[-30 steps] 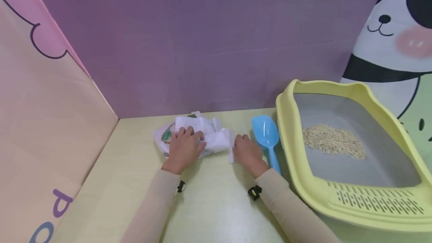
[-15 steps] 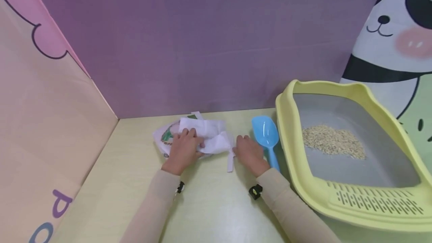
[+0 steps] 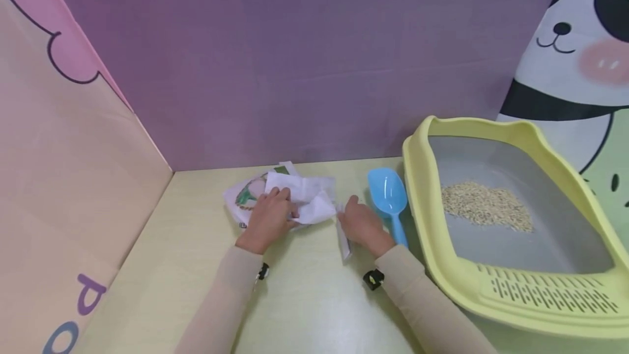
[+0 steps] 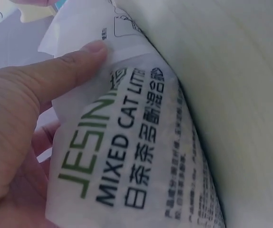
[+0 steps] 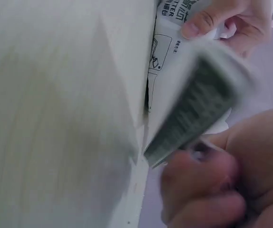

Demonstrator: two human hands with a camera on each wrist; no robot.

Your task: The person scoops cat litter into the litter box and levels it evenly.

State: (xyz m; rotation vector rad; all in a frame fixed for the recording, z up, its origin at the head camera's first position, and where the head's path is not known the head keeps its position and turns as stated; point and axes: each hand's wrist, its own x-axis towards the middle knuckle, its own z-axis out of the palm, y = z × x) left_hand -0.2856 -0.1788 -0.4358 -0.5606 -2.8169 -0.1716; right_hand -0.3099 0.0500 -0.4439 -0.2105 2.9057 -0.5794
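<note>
Pale yellow table (image 3: pixel 314 310), walled by a purple backdrop (image 3: pixel 295 59) behind and a pink cartoon panel (image 3: pixel 59 152) at left. At right, a yellow litter box (image 3: pixel 535 299) with grey inside, holding a small heap of beige litter (image 3: pixel 484 206). Just left of its rim, a blue scoop (image 3: pixel 389 196) lying flat, bowl toward the backdrop.

Near the table's far middle, a crumpled white cat litter bag (image 3: pixel 300 201), printed "MIXED CAT LITTER" in the left wrist view (image 4: pixel 127 161). Left hand (image 3: pixel 267 218) lying on the bag, fingers (image 3: pixel 278 196) curled over the folds, thumb (image 4: pixel 65 66) pressed onto a white flap, gripping it. Right hand (image 3: pixel 362 223) just beside the scoop handle, fingers (image 5: pixel 198 187) pinching a narrow white strip (image 3: pixel 343 234) at the bag's end, the strip slanting down to the table. Strip blurred in the right wrist view (image 5: pixel 193 109), so whether torn free or attached cannot be told.
</note>
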